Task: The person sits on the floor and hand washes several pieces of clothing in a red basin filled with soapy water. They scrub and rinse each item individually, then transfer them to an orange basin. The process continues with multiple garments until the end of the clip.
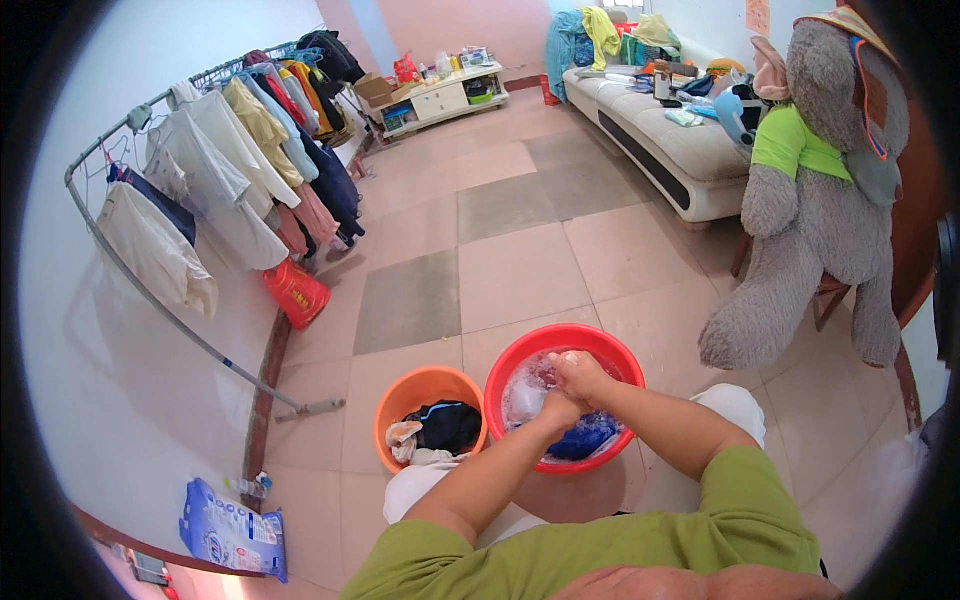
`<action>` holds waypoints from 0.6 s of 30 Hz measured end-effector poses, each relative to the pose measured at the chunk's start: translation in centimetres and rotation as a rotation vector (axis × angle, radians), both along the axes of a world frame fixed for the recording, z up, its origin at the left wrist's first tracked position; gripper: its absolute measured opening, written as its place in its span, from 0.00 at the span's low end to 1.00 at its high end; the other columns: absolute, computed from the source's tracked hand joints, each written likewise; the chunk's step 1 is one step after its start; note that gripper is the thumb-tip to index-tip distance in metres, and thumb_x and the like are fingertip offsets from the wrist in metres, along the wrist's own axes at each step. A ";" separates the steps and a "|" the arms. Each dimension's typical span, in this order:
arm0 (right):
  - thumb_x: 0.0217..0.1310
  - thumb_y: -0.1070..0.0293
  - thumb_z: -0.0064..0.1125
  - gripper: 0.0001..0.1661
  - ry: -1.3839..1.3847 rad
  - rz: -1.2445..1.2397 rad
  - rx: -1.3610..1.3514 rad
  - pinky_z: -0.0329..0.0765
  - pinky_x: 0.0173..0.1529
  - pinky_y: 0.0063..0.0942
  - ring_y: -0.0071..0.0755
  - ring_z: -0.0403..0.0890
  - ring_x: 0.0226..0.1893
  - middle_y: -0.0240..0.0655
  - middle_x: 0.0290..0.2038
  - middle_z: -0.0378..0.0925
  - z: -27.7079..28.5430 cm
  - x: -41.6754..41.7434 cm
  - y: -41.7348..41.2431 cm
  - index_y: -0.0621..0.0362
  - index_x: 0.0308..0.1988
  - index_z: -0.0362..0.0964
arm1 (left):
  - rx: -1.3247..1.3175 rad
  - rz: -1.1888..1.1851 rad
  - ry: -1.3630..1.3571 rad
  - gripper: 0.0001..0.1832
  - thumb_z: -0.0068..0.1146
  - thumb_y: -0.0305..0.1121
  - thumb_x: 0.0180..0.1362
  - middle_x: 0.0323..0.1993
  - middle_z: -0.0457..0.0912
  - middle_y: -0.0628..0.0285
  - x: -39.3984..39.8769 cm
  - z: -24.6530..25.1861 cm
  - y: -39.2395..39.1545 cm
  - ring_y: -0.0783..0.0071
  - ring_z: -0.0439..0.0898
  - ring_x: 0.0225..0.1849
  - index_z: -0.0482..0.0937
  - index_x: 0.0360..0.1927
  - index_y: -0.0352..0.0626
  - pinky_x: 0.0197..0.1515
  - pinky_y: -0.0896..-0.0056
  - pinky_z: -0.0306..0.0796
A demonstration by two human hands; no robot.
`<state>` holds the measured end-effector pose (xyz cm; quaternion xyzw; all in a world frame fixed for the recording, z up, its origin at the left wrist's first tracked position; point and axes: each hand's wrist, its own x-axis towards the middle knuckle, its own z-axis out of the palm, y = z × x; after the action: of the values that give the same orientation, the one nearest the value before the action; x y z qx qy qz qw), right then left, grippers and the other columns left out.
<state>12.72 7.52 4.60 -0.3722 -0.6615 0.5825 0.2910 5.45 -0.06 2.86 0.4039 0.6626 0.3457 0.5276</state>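
A red plastic basin [639, 379] of sudsy water stands on the floor between my knees. Over it my left hand [564, 409] and my right hand [583, 375] are pressed together, fingers curled. Whether cloth is pinched between them is hidden. Blue fabric [585, 439] lies soaked in the near part of the basin, below my hands. To the left of my left hand, a whitish item [526, 401] sits in the foam; I cannot tell if it is cloth. An orange bucket [384, 409] beside the basin holds dark clothing [450, 427] and a pale, stained cloth [403, 439].
A metal clothes rack [180, 330] with hanging garments runs along the left wall; its foot [311, 410] reaches onto the floor. A blue detergent bag [234, 529] lies at lower left. A large grey plush toy [806, 225] sits at right, near a cluttered sofa [660, 142].
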 end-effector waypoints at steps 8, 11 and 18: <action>0.63 0.54 0.46 0.26 0.017 -0.301 0.010 0.70 0.29 0.39 0.38 0.74 0.21 0.42 0.18 0.73 -2.3 -0.8 -0.1 0.63 0.20 0.71 | 0.277 -0.177 0.620 0.22 0.58 0.43 0.49 0.43 0.80 0.45 -0.2 -1.4 0.8 0.45 0.78 0.46 0.77 0.46 0.44 0.46 0.51 0.71; 0.63 0.56 0.46 0.24 -0.030 -0.366 -0.022 0.70 0.28 0.38 0.34 0.73 0.20 0.40 0.18 0.73 -3.2 -1.1 -0.4 0.63 0.21 0.71 | 0.336 -0.183 0.639 0.21 0.57 0.42 0.50 0.42 0.80 0.45 -0.7 -3.8 0.6 0.45 0.78 0.45 0.76 0.46 0.43 0.45 0.50 0.71; 0.60 0.60 0.48 0.18 0.085 -0.471 -0.298 0.66 0.22 0.33 0.30 0.68 0.15 0.35 0.15 0.68 -1.5 -1.1 -1.1 0.58 0.21 0.67 | 0.255 -0.161 0.608 0.18 0.57 0.40 0.49 0.39 0.81 0.44 0.2 -0.2 -0.5 0.44 0.79 0.42 0.77 0.41 0.40 0.43 0.49 0.72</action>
<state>11.57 6.37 3.12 -0.5294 -0.4511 0.6047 0.3881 5.63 -0.51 2.68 0.6024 0.7070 0.2466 0.2766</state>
